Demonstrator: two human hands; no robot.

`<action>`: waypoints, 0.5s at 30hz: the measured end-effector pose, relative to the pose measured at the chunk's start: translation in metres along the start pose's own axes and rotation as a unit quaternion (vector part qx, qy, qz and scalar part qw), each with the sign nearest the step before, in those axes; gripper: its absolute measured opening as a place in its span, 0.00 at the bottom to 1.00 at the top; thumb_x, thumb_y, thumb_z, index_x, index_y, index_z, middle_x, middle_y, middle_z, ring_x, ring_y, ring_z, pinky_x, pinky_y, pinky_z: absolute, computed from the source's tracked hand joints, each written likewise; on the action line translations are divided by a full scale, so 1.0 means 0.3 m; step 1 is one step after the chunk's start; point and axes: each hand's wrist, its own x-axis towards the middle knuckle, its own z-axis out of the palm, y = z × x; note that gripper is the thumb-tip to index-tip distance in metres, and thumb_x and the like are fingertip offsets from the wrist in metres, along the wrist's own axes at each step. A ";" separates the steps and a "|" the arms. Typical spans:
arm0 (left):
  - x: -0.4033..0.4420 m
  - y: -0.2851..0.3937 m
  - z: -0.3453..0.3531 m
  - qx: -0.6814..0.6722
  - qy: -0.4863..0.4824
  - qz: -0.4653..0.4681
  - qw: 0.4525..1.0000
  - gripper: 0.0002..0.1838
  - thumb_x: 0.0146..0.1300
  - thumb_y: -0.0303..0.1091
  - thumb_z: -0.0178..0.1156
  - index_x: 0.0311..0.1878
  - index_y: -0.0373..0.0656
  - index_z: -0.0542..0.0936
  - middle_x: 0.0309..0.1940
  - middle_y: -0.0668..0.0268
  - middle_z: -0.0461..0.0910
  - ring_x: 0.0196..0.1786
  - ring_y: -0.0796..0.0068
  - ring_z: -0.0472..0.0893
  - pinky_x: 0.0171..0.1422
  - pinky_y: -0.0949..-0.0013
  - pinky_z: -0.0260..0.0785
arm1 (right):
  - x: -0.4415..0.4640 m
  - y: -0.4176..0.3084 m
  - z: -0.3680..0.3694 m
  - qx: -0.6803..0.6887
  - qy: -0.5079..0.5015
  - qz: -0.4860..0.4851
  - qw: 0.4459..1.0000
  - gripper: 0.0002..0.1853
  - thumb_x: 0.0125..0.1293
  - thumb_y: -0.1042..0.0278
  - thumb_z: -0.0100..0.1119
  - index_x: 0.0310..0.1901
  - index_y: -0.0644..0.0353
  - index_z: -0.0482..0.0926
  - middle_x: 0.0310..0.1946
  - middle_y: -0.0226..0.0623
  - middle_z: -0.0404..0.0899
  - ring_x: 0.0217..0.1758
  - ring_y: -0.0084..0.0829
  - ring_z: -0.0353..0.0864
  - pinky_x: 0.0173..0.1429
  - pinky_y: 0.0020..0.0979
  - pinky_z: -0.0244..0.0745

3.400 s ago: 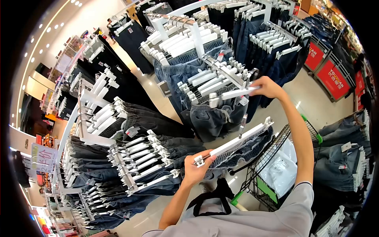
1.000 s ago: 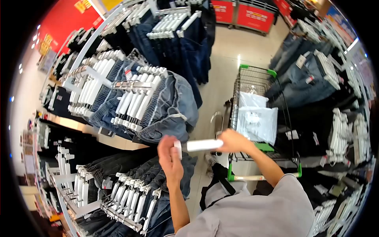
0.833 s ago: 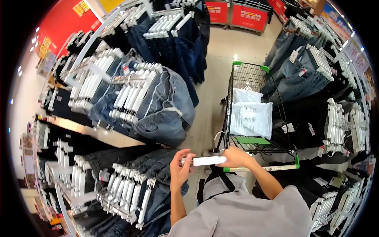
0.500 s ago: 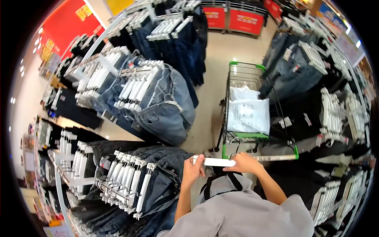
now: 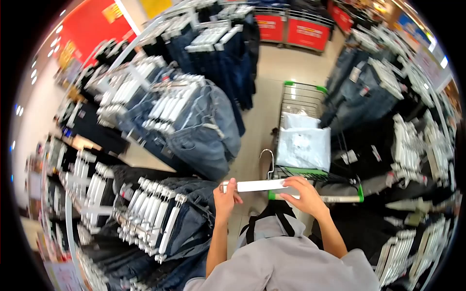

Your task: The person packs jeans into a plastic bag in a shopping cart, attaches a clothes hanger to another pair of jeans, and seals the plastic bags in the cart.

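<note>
A white hanger (image 5: 259,185) with a metal hook is held level in front of my body, between both hands. My left hand (image 5: 225,199) pinches its left end, where a small clip shows. At the other end, my right hand (image 5: 304,196) has its thumb and fingers round the tip of the bar. No garment can be made out on the hanger. The hook rises above the bar, near the handle of a shopping cart (image 5: 340,198). Inside the cart lie white plastic-wrapped packages (image 5: 303,148).
Racks of blue jeans (image 5: 204,145) on white hangers stand at the left, with darker trousers (image 5: 194,213) nearer me. More jeans (image 5: 361,92) and black clothes (image 5: 364,150) hang at the right. Red-fronted bins (image 5: 307,34) stand at the far end of the aisle.
The hanger of shorts held earlier is out of my hands; a bare-looking hanger is between them now. My view has turned toward the cart, and my right hand's fingers have spread a little.
</note>
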 end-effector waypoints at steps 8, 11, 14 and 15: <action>0.359 0.179 -0.114 0.011 0.179 0.187 0.966 0.20 0.77 0.45 0.62 0.33 0.40 0.79 0.14 0.68 0.78 0.14 0.79 0.76 0.19 0.76 0.62 | 0.042 0.107 -0.051 0.032 -0.024 0.028 0.999 0.17 0.64 0.66 0.73 0.51 0.61 0.82 0.59 0.45 0.81 0.59 0.52 0.81 0.62 0.42 0.78; 0.566 0.194 -0.123 -0.003 0.232 0.282 0.931 0.20 0.77 0.46 0.62 0.34 0.39 0.80 0.14 0.66 0.79 0.13 0.79 0.76 0.19 0.76 0.62 | 0.006 0.171 -0.133 0.024 -0.052 0.079 0.995 0.17 0.63 0.67 0.73 0.52 0.62 0.81 0.58 0.47 0.81 0.59 0.54 0.81 0.62 0.43 0.78; 0.699 0.249 -0.094 -0.040 0.287 0.308 0.906 0.19 0.77 0.46 0.62 0.38 0.37 0.79 0.15 0.63 0.80 0.14 0.76 0.78 0.19 0.74 0.64 | -0.044 0.275 -0.198 0.017 -0.066 0.124 0.990 0.18 0.63 0.68 0.73 0.52 0.63 0.81 0.59 0.48 0.81 0.60 0.55 0.81 0.63 0.44 0.77; 0.738 0.258 -0.092 -0.041 0.295 0.322 0.899 0.19 0.77 0.46 0.62 0.38 0.37 0.79 0.15 0.63 0.79 0.15 0.75 0.78 0.20 0.74 0.64 | -0.062 0.319 -0.222 0.009 -0.062 0.134 0.989 0.18 0.62 0.68 0.73 0.52 0.63 0.81 0.59 0.48 0.81 0.60 0.55 0.81 0.63 0.44 0.77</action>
